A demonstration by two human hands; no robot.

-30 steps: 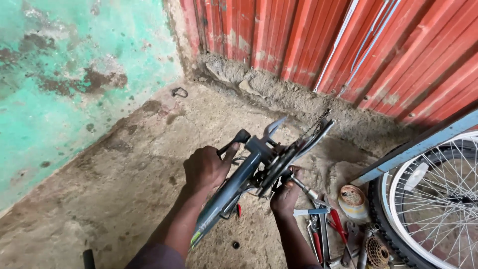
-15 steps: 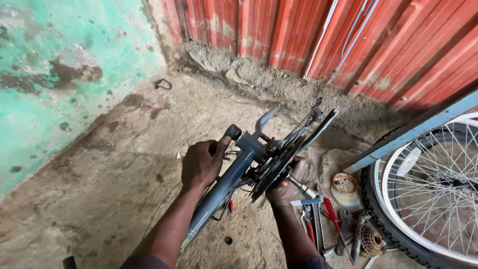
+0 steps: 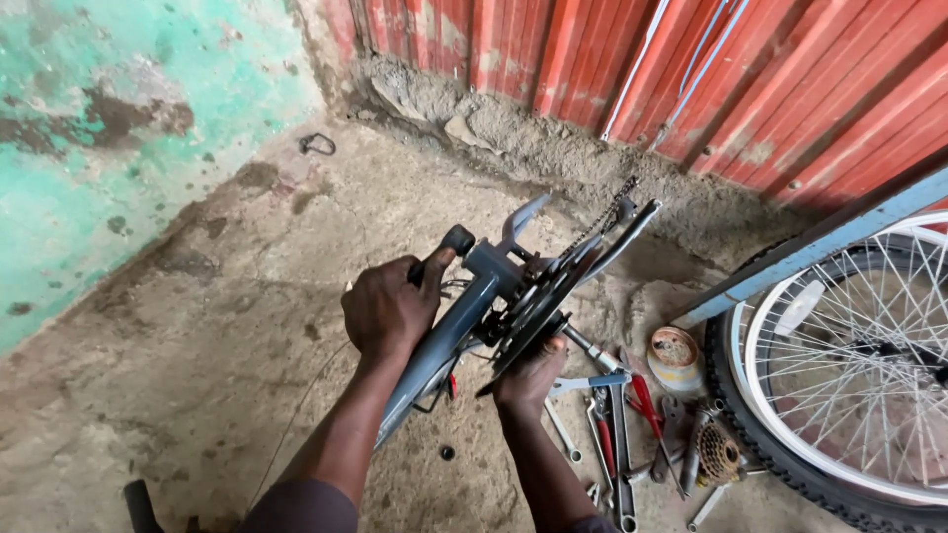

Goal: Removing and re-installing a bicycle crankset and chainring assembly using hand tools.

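Note:
A grey-blue bicycle frame point(image 3: 441, 341) is held up off a rough concrete floor, its bottom bracket end raised. My left hand point(image 3: 387, 308) grips the frame tube just below a black crank end point(image 3: 457, 238). My right hand point(image 3: 530, 373) holds the black chainring and crank set point(image 3: 538, 306) from underneath. A chain point(image 3: 600, 217) runs up from the chainring to the frame's rear stays.
Wrenches, red-handled pliers and other tools point(image 3: 617, 434) lie on the floor at right, beside a rusty round tin point(image 3: 674, 350) and a sprocket cluster point(image 3: 719, 452). A white-rimmed bicycle wheel point(image 3: 839, 375) stands at far right. A red corrugated wall point(image 3: 632, 69) and a green wall point(image 3: 109, 138) close the corner.
The view has shifted, so the frame and hands sit slightly lower and more centred. Both hands keep the same grip on the frame and chainring.

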